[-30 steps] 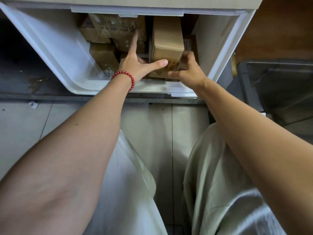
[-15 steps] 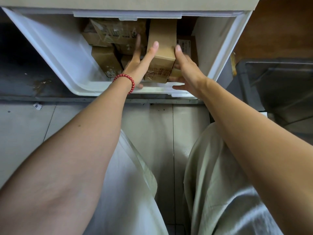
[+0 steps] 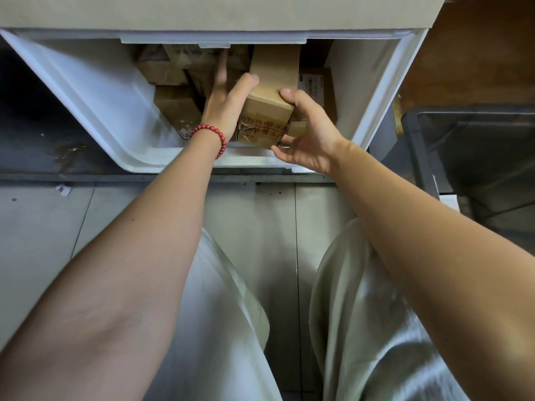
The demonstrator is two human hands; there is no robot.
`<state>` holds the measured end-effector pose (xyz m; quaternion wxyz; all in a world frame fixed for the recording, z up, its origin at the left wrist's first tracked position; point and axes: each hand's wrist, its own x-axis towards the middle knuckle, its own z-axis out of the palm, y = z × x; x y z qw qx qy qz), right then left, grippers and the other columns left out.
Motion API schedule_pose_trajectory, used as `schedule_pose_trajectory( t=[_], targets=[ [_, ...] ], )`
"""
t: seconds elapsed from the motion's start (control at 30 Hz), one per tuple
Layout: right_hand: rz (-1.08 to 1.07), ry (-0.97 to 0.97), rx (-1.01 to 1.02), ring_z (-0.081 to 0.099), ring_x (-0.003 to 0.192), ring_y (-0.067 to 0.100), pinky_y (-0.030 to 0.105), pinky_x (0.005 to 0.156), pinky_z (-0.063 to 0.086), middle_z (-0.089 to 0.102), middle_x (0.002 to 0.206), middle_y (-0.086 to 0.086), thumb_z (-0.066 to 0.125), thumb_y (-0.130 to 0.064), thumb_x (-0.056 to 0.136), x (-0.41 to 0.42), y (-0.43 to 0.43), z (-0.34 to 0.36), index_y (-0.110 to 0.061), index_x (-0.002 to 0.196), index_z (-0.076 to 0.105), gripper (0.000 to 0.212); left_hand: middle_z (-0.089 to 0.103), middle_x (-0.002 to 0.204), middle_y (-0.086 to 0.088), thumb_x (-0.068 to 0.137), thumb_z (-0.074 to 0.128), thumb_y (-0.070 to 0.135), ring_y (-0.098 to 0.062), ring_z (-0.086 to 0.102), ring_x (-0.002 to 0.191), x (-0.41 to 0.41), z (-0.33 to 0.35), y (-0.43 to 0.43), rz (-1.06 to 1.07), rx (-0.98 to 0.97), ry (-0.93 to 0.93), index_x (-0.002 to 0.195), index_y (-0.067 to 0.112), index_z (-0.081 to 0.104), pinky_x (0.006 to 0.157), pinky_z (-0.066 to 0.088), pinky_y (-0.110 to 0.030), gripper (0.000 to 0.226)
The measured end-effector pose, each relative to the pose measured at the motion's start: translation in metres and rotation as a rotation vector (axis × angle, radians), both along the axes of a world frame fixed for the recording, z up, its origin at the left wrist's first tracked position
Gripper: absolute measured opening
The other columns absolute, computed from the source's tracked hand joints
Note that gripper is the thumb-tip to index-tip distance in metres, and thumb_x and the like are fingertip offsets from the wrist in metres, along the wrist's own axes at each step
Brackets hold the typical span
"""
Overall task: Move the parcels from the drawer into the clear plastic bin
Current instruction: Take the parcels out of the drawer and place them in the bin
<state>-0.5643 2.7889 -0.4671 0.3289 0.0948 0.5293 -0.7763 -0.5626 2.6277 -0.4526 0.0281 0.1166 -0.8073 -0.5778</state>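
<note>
A white drawer (image 3: 95, 91) stands pulled out ahead of me, holding several brown cardboard parcels. The tall parcel (image 3: 273, 82) with red printing on its near end sits between my two hands. My left hand (image 3: 223, 108), with a red bead bracelet at the wrist, presses its thumb and palm against the parcel's left side, fingers reaching deeper into the drawer. My right hand (image 3: 307, 134) grips the parcel's near right corner, thumb on top and fingers under it. Other parcels (image 3: 173, 102) lie to the left, and a flat labelled parcel (image 3: 318, 88) lies to the right.
The clear plastic bin (image 3: 474, 146) stands at the right, beside the drawer, its inside dim. A brown wooden surface (image 3: 477, 53) is behind it. Grey floor tiles and my pale-trousered knees fill the lower view.
My right hand has curled round the tall parcel's near corner, thumb now on top. The left hand has stayed against the parcel's left side. The parcel's near end has tipped toward me.
</note>
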Motion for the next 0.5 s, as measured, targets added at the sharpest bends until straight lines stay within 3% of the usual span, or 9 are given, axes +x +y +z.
schedule_pose_trajectory(
  t=[0.13, 0.27, 0.37, 0.5],
  targets=[
    [0.068, -0.009, 0.021, 0.06, 0.101, 0.029, 0.037, 0.081, 0.055, 0.058, 0.107, 0.014, 0.067, -0.05, 0.078, -0.003, -0.002, -0.002, -0.026, 0.108, 0.055, 0.04, 0.056, 0.126, -0.006, 0.056, 0.054, 0.066, -0.023, 0.054, 0.114, -0.01, 0.007, -0.004, 0.15, 0.2, -0.147, 0.132, 0.02, 0.051, 0.099, 0.045, -0.041, 0.089],
    [0.157, 0.019, 0.145, 0.061, 0.108, 0.024, 0.037, 0.083, 0.055, 0.062, 0.112, 0.01, 0.063, -0.058, 0.077, -0.004, 0.003, -0.008, -0.029, 0.117, 0.053, 0.051, 0.043, 0.142, -0.005, 0.072, 0.06, 0.054, -0.022, 0.044, 0.126, -0.005, 0.005, -0.009, 0.107, 0.167, -0.032, 0.144, 0.028, 0.033, 0.104, 0.038, -0.037, 0.081],
    [0.216, 0.02, 0.2, 0.062, 0.099, 0.022, 0.032, 0.077, 0.053, 0.064, 0.106, 0.008, 0.064, -0.059, 0.073, -0.002, 0.011, -0.004, -0.027, 0.112, 0.055, 0.051, 0.029, 0.153, -0.002, 0.082, 0.06, 0.055, -0.024, 0.033, 0.135, -0.008, 0.0, -0.01, 0.12, 0.104, -0.022, 0.149, 0.037, 0.018, 0.098, 0.027, -0.029, 0.081],
    [0.28, 0.016, 0.227, 0.059, 0.087, 0.022, 0.027, 0.068, 0.049, 0.063, 0.098, 0.008, 0.066, -0.066, 0.059, 0.005, 0.023, 0.002, -0.027, 0.118, 0.056, 0.071, 0.03, 0.153, 0.0, 0.085, 0.057, 0.057, -0.022, 0.031, 0.137, -0.01, 0.006, -0.014, 0.155, 0.075, -0.007, 0.15, 0.032, 0.02, 0.096, 0.024, -0.027, 0.079]
  ],
)
